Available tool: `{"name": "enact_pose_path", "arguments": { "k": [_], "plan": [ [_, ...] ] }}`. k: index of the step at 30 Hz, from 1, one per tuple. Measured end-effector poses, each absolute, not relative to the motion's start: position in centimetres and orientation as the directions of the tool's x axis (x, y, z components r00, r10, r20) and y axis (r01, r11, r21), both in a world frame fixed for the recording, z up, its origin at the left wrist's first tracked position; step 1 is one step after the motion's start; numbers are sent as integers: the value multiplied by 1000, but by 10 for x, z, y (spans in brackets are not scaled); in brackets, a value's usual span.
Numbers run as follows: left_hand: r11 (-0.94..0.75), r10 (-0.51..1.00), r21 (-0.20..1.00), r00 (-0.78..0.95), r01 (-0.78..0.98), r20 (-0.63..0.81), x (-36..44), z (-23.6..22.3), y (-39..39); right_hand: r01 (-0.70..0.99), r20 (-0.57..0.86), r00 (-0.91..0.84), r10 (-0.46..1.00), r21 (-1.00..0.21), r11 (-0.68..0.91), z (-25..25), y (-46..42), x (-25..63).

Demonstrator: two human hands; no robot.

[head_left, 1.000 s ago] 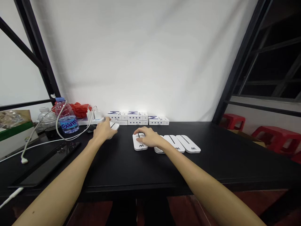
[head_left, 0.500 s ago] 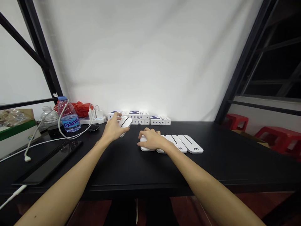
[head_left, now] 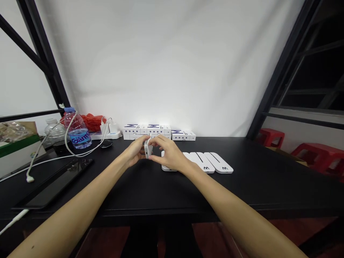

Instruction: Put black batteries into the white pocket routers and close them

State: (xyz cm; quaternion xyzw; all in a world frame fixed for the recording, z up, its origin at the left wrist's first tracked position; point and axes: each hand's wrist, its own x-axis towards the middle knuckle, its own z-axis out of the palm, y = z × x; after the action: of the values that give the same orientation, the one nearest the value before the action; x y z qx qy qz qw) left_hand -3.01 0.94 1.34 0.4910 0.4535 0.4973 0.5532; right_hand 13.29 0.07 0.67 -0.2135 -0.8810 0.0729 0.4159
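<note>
Fingers on white device, liquid in bottle

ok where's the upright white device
The white device is left of centre in the head view, between the left hand and right hand, in front of the stacked boxes.

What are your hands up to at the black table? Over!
Left fingers gripping white device, edge-on to camera. Right hand touching it too. Same hand partly hides another device, lying flat. Over.
</note>
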Motion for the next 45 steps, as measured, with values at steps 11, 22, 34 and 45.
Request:
{"name": "enact_pose_path", "arguments": {
  "k": [11, 22, 34, 45],
  "plan": [
    [42, 978, 998, 206, -38, -33, -26, 8, 4, 372, 713, -583, 389, -191, 908, 5, 3, 134],
    [22, 979, 1000, 201, 20, -26, -25, 6, 1, 392, 696, -605, 388, -164, 905, 7, 3, 137],
    [-6, 973, 989, 227, 147, -28, -27, 9, -1, 398, 687, -671, 277, 19, 917, 13, 1, 137],
    [-39, 969, 998, 248, 52, 24, -28, 12, -1, 376, 688, -651, 320, -73, 924, 17, -3, 142]
  ]
}}
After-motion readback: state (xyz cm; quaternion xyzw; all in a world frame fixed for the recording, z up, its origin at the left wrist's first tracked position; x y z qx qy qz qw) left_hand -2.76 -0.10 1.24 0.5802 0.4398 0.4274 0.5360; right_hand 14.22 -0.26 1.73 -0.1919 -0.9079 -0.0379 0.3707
